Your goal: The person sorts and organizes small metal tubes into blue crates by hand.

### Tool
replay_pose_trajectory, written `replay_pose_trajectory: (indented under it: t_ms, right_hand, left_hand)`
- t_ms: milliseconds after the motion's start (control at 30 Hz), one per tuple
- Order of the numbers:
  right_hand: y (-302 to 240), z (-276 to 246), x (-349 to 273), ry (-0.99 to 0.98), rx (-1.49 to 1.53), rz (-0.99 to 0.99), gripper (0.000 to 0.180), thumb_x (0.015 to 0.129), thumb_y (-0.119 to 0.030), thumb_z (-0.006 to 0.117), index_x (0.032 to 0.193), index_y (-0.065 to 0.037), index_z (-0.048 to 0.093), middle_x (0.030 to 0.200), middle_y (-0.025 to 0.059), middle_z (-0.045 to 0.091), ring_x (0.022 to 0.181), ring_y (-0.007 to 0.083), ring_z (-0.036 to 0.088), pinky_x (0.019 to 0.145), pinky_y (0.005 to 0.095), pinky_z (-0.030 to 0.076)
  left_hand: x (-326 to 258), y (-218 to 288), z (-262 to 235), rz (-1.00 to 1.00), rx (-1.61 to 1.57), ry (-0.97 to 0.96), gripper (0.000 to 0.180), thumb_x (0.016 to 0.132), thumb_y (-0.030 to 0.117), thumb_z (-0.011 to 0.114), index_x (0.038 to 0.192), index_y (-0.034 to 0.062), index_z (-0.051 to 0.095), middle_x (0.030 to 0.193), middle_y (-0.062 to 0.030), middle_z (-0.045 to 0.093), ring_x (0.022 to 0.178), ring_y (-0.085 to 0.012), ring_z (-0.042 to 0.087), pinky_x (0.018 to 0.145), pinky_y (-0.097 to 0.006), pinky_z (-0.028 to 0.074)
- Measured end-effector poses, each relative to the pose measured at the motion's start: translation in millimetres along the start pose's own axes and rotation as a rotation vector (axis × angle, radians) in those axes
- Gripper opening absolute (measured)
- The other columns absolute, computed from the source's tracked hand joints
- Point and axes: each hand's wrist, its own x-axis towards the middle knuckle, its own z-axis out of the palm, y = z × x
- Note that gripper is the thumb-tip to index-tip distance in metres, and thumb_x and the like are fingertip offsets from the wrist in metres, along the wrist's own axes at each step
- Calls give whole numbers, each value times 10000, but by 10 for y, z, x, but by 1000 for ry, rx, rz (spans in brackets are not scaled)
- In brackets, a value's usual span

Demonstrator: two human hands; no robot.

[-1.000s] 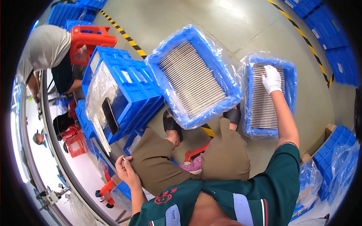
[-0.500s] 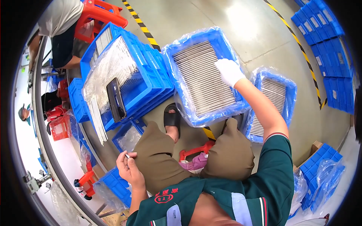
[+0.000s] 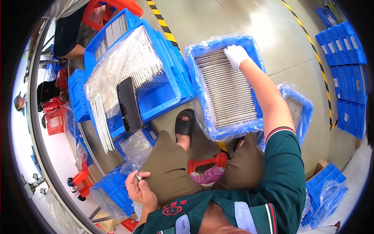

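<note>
The right hand (image 3: 236, 55), in a white glove, lies flat on the far end of a row of thin grey metal rods (image 3: 228, 89) packed side by side in a blue crate (image 3: 253, 46) on the floor. Its fingers are spread loosely over the rod ends and close on nothing. This crate is lined with a clear plastic bag (image 3: 194, 50) that folds out over the rim, and the rods fill it nearly from wall to wall.

The bare left hand (image 3: 139, 190) rests beside the left knee, well apart from that crate, fingertips pinched narrowly on a small silvery piece (image 3: 138, 177); what the piece is cannot be told.

Just beside the first crate, on its right and partly under the right forearm, a second blue crate (image 3: 306, 107) with its own plastic liner holds more grey rods. To the left, a stack of blue crates (image 3: 171, 84) carries a bundle of long pale rods in clear wrap (image 3: 120, 70) with a dark flat phone (image 3: 129, 103) lying across it. Empty blue bins (image 3: 344, 70) stand in rows at the far right. A red stool (image 3: 206, 162) sits between the knees
</note>
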Motion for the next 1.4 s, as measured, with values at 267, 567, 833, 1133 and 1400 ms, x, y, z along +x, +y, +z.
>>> replay_pose_trajectory:
  t_ms: [267, 567, 833, 1133, 1400]
  right_hand:
    - [-69, 156, 129, 30, -14, 15, 170, 792, -77, 481, 848, -46, 639, 877, 147, 629, 814, 279, 623, 703, 371, 502]
    - [-81, 100, 134, -63, -107, -12, 165, 764, -104, 499, 768, -83, 662, 799, 122, 655, 773, 263, 645, 650, 382, 506]
    - [-262, -117, -203, -136, 131, 34, 161, 812, -139, 463, 893, -70, 584, 818, 179, 634, 790, 337, 623, 681, 441, 486]
    - [-628, -410, -1575, 43, 817, 425, 403, 882, -416, 430, 842, -50, 593, 843, 160, 622, 818, 330, 583, 734, 406, 441]
    - [-1282, -2114, -2898, 265, 1077, 414, 256, 856, -271, 518, 833, -26, 589, 657, 103, 560, 640, 173, 546, 606, 304, 427]
  left_hand:
    - [54, -13, -28, 13, 17, 3, 385, 903, 280, 502, 1108, -44, 458, 817, -148, 591, 750, -175, 554, 733, -272, 426]
    - [46, -24, -62, 7, 20, 18, 423, 903, 324, 499, 1102, -48, 451, 809, -153, 590, 735, -177, 551, 716, -272, 430]
    - [36, -28, -71, 28, -89, 18, 411, 893, 296, 530, 1109, -43, 443, 813, -146, 592, 746, -175, 552, 708, -274, 434]
    - [-4, -103, -44, 101, -349, -14, 289, 900, 161, 518, 1095, -44, 463, 804, -120, 598, 719, -133, 553, 678, -247, 445]
    - [-46, -131, 61, 146, -467, -56, 225, 907, 166, 513, 1057, -1, 498, 785, -66, 592, 709, -95, 538, 659, -216, 430]
